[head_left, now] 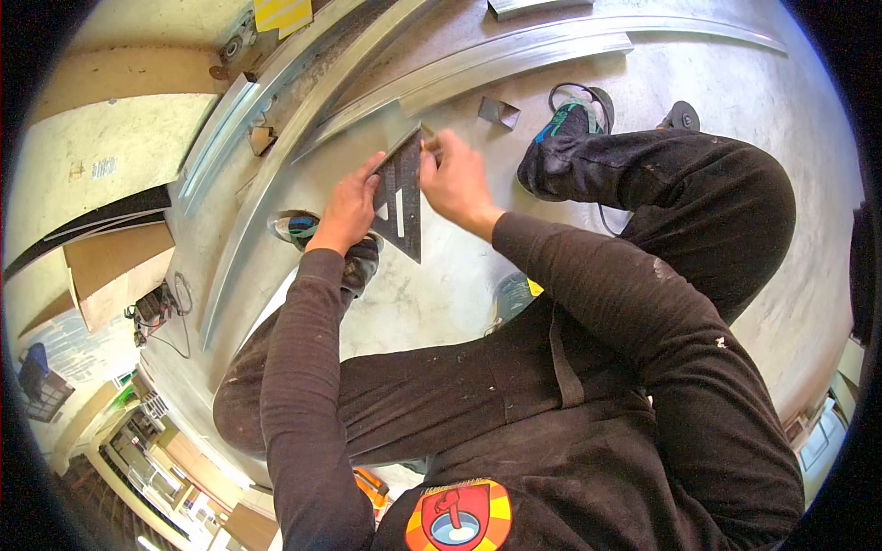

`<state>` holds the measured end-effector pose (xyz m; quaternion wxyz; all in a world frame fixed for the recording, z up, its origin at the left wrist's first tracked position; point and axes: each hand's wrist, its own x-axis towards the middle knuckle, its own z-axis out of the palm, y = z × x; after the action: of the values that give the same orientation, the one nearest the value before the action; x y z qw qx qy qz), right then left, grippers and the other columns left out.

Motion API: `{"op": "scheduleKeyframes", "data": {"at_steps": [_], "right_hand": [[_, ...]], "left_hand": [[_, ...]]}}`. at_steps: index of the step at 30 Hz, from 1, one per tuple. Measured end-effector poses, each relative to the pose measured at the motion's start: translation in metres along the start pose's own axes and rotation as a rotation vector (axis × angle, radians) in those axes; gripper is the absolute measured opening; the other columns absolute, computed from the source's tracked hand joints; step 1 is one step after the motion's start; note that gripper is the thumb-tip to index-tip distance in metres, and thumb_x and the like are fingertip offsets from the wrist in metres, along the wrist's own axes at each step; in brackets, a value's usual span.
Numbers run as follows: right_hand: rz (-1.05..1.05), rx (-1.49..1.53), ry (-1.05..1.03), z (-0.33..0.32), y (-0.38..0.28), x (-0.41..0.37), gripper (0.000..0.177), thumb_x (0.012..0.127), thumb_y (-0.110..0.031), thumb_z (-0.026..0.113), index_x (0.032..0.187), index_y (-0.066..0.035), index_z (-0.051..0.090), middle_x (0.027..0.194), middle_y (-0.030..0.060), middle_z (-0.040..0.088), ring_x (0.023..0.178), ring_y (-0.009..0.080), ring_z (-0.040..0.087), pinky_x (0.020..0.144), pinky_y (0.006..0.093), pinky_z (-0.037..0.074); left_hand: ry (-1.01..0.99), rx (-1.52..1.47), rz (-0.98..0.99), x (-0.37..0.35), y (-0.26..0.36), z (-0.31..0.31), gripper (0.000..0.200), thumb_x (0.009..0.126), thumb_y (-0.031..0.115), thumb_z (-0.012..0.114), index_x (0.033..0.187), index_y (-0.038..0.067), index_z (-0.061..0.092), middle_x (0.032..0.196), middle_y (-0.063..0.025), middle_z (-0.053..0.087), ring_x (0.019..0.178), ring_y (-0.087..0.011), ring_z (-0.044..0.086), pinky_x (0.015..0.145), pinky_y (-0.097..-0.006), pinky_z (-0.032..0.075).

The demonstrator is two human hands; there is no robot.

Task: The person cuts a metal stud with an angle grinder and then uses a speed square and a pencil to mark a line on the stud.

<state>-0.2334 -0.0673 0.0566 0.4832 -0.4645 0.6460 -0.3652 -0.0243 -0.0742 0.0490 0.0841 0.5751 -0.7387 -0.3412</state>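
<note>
A black triangular speed square (401,197) lies over the end of a metal profile, its point toward my body. My left hand (350,207) grips the square's left edge, with the thumb on its face. My right hand (457,182) is closed in a pinch at the square's upper corner, around a thin pencil (424,144) mostly hidden by the fingers. Just beyond the fingertips is the end of a shiny metal profile (390,118).
Long metal channels (514,69) run across the floor ahead. A small cut metal piece (499,112) lies near my right shoe (562,138). A corded tool (680,118) stands beyond that leg. Boards (119,151) and a black device with a cable (156,308) are at left.
</note>
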Motion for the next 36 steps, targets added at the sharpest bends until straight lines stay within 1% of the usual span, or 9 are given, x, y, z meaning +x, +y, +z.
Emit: {"op": "scheduleKeyframes", "data": {"at_steps": [2,4,6,9,11,20,33,35,36], "right_hand": [[0.035,-0.092,-0.045,-0.003,-0.001,-0.012,0.017,0.091,-0.012,0.06,0.1,0.002,0.06,0.087,0.031,0.066,0.085,0.0505,0.065,0.08,0.0542,0.052],[-0.052,-0.149,-0.094,0.0,0.007,-0.021,0.017,0.09,-0.012,0.061,0.1,0.002,0.06,0.086,0.0308,0.066,0.084,0.0505,0.065,0.079,0.0542,0.052],[-0.044,-0.157,-0.093,-0.001,0.005,-0.02,0.017,0.091,-0.011,0.06,0.101,0.002,0.059,0.087,0.0308,0.066,0.083,0.0507,0.065,0.078,0.0542,0.052],[-0.028,-0.064,-0.01,-0.003,-0.003,-0.007,0.017,0.091,-0.011,0.059,0.102,0.002,0.057,0.088,0.0312,0.066,0.085,0.0506,0.065,0.077,0.0548,0.051],[-0.107,0.033,0.063,0.001,0.003,0.003,0.017,0.092,-0.01,0.059,0.103,0.001,0.055,0.087,0.031,0.066,0.084,0.0509,0.065,0.076,0.0554,0.05],[-0.039,0.06,0.04,0.001,0.003,0.007,0.018,0.094,-0.012,0.059,0.106,0.001,0.054,0.087,0.0308,0.066,0.084,0.0504,0.065,0.076,0.0557,0.05],[-0.061,0.039,0.045,0.001,0.003,0.01,0.02,0.094,-0.013,0.059,0.108,0.0,0.055,0.089,0.0298,0.067,0.086,0.0507,0.065,0.077,0.0557,0.051],[-0.05,0.017,0.042,0.001,0.003,0.011,0.019,0.094,-0.013,0.059,0.107,0.0,0.056,0.087,0.0305,0.067,0.086,0.0507,0.065,0.077,0.0557,0.051],[-0.05,0.018,0.042,0.001,0.002,0.011,0.019,0.094,-0.013,0.059,0.107,0.0,0.056,0.087,0.0305,0.067,0.086,0.0507,0.065,0.077,0.0557,0.051]], "left_hand": [[0.043,-0.008,0.041,0.001,0.0,0.001,0.038,0.104,0.019,0.046,0.141,0.019,0.052,0.109,-0.0284,0.065,0.102,-0.0461,0.061,0.089,-0.0516,0.047],[0.036,0.003,0.036,0.001,0.001,-0.001,0.038,0.104,0.019,0.046,0.141,0.019,0.052,0.108,-0.0284,0.065,0.101,-0.0462,0.061,0.088,-0.0517,0.047],[0.031,0.014,0.026,0.001,0.002,-0.001,0.037,0.104,0.018,0.047,0.141,0.019,0.052,0.107,-0.0284,0.066,0.1,-0.0463,0.061,0.088,-0.0519,0.047],[0.022,-0.002,-0.014,-0.001,0.003,-0.001,0.037,0.104,0.019,0.047,0.14,0.018,0.053,0.106,-0.0282,0.066,0.099,-0.0463,0.061,0.087,-0.0519,0.047],[0.01,0.022,0.003,0.0,0.002,-0.001,0.037,0.104,0.019,0.047,0.14,0.018,0.053,0.105,-0.0282,0.066,0.098,-0.0463,0.062,0.086,-0.052,0.047],[-0.015,-0.038,-0.023,0.0,-0.001,-0.001,0.037,0.105,0.02,0.046,0.141,0.017,0.053,0.111,-0.0285,0.065,0.105,-0.0467,0.06,0.092,-0.0504,0.047],[0.001,-0.021,0.02,0.001,0.003,-0.005,0.037,0.104,0.018,0.047,0.14,0.017,0.053,0.108,-0.0287,0.065,0.102,-0.0462,0.061,0.088,-0.0504,0.048],[-0.079,-0.029,-0.08,0.001,0.013,-0.01,0.039,0.103,0.006,0.043,0.141,0.008,0.052,0.133,-0.0249,0.059,0.126,-0.0403,0.056,0.105,-0.0418,0.044],[-0.079,-0.028,-0.08,0.001,0.012,-0.01,0.039,0.103,0.006,0.043,0.141,0.008,0.052,0.133,-0.0249,0.059,0.126,-0.0403,0.056,0.105,-0.0418,0.044]]}}
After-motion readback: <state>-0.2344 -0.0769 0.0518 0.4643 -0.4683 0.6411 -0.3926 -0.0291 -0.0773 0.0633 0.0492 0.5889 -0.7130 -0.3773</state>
